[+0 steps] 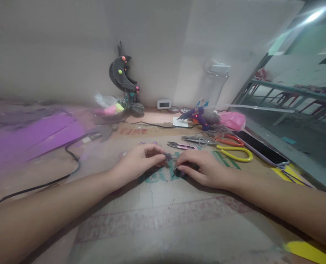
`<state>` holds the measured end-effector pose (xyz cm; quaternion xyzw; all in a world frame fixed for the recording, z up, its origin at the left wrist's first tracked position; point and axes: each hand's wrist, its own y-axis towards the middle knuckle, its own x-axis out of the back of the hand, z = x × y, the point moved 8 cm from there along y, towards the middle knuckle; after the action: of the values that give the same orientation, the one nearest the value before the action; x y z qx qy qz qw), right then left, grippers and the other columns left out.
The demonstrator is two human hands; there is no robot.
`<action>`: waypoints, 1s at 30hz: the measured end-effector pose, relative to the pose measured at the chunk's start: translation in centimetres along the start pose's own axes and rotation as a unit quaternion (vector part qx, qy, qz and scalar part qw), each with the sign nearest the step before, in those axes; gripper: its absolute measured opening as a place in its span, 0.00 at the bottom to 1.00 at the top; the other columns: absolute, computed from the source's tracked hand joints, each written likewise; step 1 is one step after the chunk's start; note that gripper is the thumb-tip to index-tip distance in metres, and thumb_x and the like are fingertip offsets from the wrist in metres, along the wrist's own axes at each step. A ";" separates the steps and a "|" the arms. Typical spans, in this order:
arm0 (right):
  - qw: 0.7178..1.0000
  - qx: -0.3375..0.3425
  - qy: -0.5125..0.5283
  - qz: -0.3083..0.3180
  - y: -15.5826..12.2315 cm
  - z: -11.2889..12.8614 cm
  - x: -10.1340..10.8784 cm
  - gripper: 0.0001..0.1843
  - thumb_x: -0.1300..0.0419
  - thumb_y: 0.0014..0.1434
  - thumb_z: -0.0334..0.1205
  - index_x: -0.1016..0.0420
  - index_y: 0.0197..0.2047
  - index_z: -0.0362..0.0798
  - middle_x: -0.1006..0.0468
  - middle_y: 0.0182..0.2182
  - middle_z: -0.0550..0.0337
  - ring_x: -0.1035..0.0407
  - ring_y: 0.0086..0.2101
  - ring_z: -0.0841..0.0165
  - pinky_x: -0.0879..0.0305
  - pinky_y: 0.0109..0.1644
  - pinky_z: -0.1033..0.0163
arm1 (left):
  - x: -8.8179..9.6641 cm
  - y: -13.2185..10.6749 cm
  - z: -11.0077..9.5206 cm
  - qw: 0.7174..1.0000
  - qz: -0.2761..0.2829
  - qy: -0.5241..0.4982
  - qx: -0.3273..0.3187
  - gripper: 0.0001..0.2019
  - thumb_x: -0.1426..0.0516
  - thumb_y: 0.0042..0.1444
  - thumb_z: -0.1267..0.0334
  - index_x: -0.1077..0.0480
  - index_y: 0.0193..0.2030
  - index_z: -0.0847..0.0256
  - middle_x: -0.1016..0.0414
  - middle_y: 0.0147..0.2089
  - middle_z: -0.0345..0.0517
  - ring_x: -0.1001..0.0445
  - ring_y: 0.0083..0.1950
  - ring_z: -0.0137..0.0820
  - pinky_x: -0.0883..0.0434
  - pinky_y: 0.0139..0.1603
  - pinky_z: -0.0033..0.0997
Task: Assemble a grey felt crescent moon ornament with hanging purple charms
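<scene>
From the near edge of the bench (141, 238), a free lane runs between the forearms to the narrow gap separating left hand (145, 157) and right hand (200, 165). Snips (181, 146), pliers (210, 142) and a phone (262, 148) obstruct the right side; a black cable (53, 182) crosses the left.

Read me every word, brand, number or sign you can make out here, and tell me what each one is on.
No text is clear enough to quote.
Red logo and lettering on the work surface: too small and blurred.
Green printing, partly hidden by the left hand and right hand: unreadable.
Faded red characters across the near surface: too blurred.
Small white device: nothing legible on its display.
</scene>
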<state>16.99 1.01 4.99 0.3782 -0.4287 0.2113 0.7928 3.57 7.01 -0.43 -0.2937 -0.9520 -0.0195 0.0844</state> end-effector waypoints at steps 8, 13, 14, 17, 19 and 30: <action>1.000 -0.008 0.001 0.009 0.0 -0.1 -0.2 0.07 0.45 0.65 0.35 0.25 0.39 0.45 0.19 0.33 0.56 0.27 0.33 0.68 0.32 0.39 0.65 | 0.7 0.0 -0.2 0.999 -0.035 0.014 0.017 0.10 0.40 0.58 0.55 0.31 0.35 0.61 0.28 0.27 0.38 0.31 0.28 0.24 0.37 0.28 0.23; 1.000 -0.009 -0.002 0.009 0.0 -0.2 -0.1 0.08 0.45 0.66 0.36 0.25 0.39 0.45 0.20 0.33 0.56 0.27 0.33 0.68 0.32 0.39 0.64 | 0.9 0.1 0.3 0.999 -0.036 -0.014 0.033 0.10 0.39 0.56 0.57 0.32 0.35 0.60 0.26 0.29 0.38 0.29 0.29 0.25 0.35 0.30 0.25; 1.000 -0.010 -0.002 0.010 -0.1 -0.2 -0.1 0.08 0.45 0.66 0.36 0.25 0.39 0.46 0.20 0.33 0.56 0.27 0.33 0.68 0.32 0.39 0.64 | 0.9 0.2 0.3 0.999 -0.033 -0.016 0.033 0.10 0.39 0.56 0.57 0.32 0.35 0.60 0.26 0.29 0.39 0.29 0.29 0.25 0.34 0.31 0.25; 1.000 -0.013 -0.001 0.015 0.0 -0.2 -0.2 0.08 0.45 0.66 0.36 0.25 0.40 0.46 0.20 0.33 0.56 0.27 0.34 0.68 0.32 0.39 0.64 | 0.8 0.2 0.3 0.999 -0.026 -0.010 0.028 0.10 0.39 0.56 0.57 0.32 0.35 0.60 0.25 0.29 0.39 0.29 0.30 0.26 0.34 0.32 0.26; 1.000 -0.012 -0.001 0.021 0.1 -0.1 -0.3 0.08 0.46 0.66 0.36 0.25 0.40 0.46 0.20 0.34 0.55 0.27 0.34 0.67 0.32 0.40 0.63 | 0.7 0.2 0.2 1.000 -0.020 -0.004 0.018 0.10 0.39 0.56 0.57 0.32 0.35 0.61 0.26 0.29 0.38 0.29 0.29 0.26 0.35 0.31 0.26; 0.999 -0.030 -0.017 -0.034 -0.5 -0.9 1.4 0.11 0.47 0.67 0.39 0.27 0.48 0.46 0.20 0.41 0.52 0.26 0.41 0.65 0.31 0.45 0.60 | 0.1 0.0 -0.4 1.000 -0.007 0.017 0.008 0.09 0.41 0.57 0.58 0.33 0.34 0.61 0.30 0.27 0.37 0.32 0.27 0.25 0.39 0.28 0.24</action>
<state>18.54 1.37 5.65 0.3724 -0.4354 0.1647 0.8029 3.54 7.08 0.02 -0.2860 -0.9525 -0.0171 0.1033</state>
